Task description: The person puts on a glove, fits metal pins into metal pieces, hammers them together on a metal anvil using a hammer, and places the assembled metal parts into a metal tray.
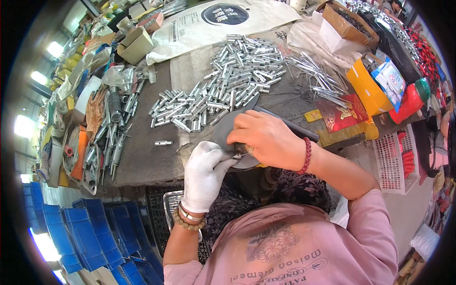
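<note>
My left hand (205, 175), in a white glove, pinches a small metal piece (237, 156) between thumb and forefinger near the table's front edge. Right beside it, my bare right hand (266, 135) is closed with curled fingers; what they grip is mostly hidden beneath them. Both hands meet over a dark grey rounded plate (223, 130). A dark bar (289, 124) runs out behind my right hand. Beyond the hands lies a large heap of short silver metal tubes (228, 80). One single tube (163, 143) lies apart, left of my gloved hand.
Thin metal rods (320, 78) lie at the right of the heap, near a red packet (343, 113). A yellow box (368, 85) and a red bottle (409, 102) stand farther right. Hand tools (114, 123) crowd the left edge. Blue bins (88, 228) stand lower left.
</note>
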A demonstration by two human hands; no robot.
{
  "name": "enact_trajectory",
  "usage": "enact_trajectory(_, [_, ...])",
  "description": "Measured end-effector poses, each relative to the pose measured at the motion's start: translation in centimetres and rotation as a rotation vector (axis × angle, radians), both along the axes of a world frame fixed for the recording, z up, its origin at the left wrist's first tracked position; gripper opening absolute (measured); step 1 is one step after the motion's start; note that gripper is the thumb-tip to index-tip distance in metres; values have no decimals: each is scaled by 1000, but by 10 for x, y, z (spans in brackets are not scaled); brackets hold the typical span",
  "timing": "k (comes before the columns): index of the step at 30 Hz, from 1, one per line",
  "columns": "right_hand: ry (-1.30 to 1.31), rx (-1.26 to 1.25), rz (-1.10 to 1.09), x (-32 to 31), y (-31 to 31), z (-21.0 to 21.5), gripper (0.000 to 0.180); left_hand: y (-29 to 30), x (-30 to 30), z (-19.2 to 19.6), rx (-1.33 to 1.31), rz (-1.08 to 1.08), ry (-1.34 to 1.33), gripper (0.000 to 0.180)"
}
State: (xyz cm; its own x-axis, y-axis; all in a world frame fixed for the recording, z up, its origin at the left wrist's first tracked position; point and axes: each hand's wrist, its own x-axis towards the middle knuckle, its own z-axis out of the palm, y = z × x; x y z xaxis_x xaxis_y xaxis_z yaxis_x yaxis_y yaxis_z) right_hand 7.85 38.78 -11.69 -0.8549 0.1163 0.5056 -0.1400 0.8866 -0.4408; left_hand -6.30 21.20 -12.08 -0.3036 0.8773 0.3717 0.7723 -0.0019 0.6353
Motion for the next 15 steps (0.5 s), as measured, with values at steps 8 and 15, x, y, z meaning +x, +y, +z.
enact_trajectory(8, [-72,-6,59,-7,5,1,23,0,-3,-4,80,-17,73,16])
enact_trajectory(15, [-46,-218,97,1,-12,12,43,-2,-4,-8,80,-32,60,17])
